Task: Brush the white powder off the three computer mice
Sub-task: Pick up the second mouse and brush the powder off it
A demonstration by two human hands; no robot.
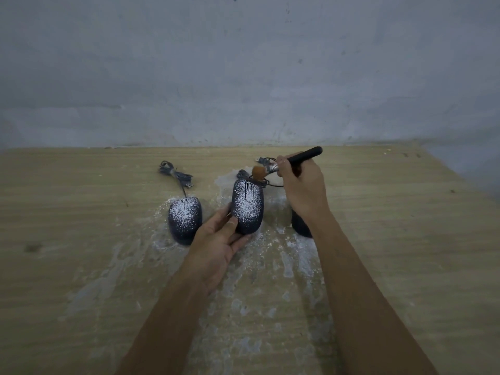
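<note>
The fingers [233, 223] of the left hand [216, 246] are wrapped around the near end of the middle mouse [247, 205], gripping it and tilting its top face toward the camera, probably so that the powdered surface is presented to the brush and loosened powder falls clear. The fingers [283, 165] of the right hand [301, 189] are pinched around the black handle of the brush [290, 159], holding it near the ferrule for fine control; the tan bristles sit at the far, cable end of the middle mouse, touching or just above it. The middle mouse is dark and oval, and white powder speckles most of its top, densest toward the near end. The left mouse [185, 216] rests on the worktop [81, 226] just beside the left hand, equally coated, with its bundled cable [174, 174] lying behind it. The right mouse [300, 226] is largely hidden behind the right forearm; its powder coverage cannot be determined. Smeared white powder [295, 263] covers the worktop around and in front of all three mice.
</note>
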